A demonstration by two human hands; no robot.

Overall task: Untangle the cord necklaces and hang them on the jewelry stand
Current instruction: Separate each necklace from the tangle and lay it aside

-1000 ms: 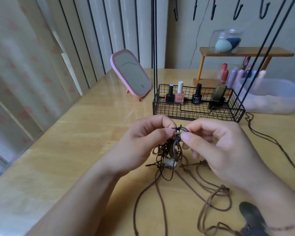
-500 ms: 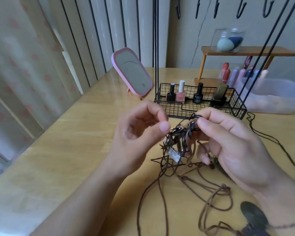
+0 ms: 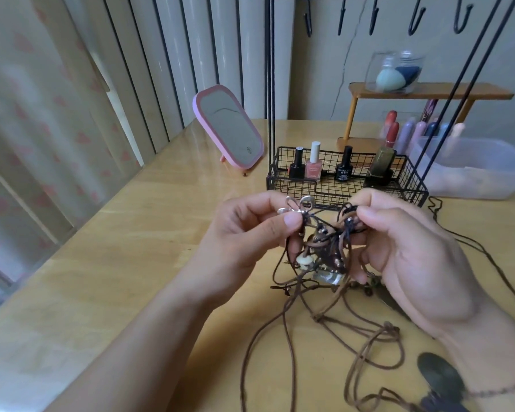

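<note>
A knot of brown and black cord necklaces hangs between my hands above the wooden table. My left hand pinches a silver flower-shaped pendant at the knot's upper left. My right hand pinches the black cords at the upper right. A white bead and a rectangular metal pendant dangle inside the knot. Loose brown cord loops trail on the table below. The black wire jewelry stand rises behind my hands, its hooks bare at the top.
The stand's basket holds nail polish bottles. A pink mirror leans at the back left. A clear plastic tub and a small wooden shelf with a jar stand at the back right. A dark leaf-shaped pendant lies at the lower right.
Both hands have lifted the knot higher and drawn slightly apart. The silver flower pendant has come out at the top between my left fingers.
</note>
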